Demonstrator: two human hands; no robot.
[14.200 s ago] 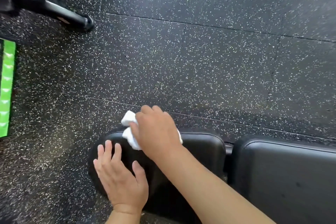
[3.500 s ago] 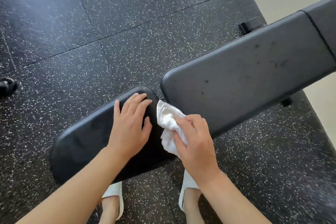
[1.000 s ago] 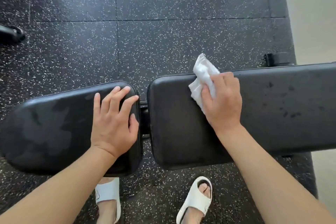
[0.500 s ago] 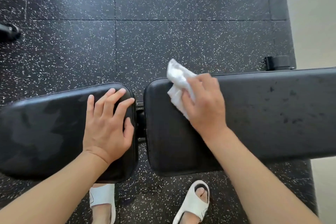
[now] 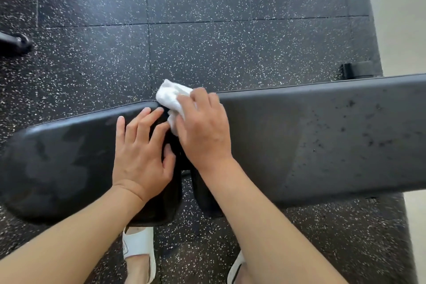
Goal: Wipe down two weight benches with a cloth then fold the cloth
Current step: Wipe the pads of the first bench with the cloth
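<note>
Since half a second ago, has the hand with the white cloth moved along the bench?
Yes. The right hand has slid the crumpled white cloth leftward along the long black backrest pad to its left end, beside the gap.

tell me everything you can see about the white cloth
The white cloth looks like soft, crumpled fabric, bunched into a wad rather than folded. The right hand grips it and covers its lower part, so its full size is hidden. It sits at the far end of the gap between the seat pad and the long back pad, its top poking past their far edge.
</note>
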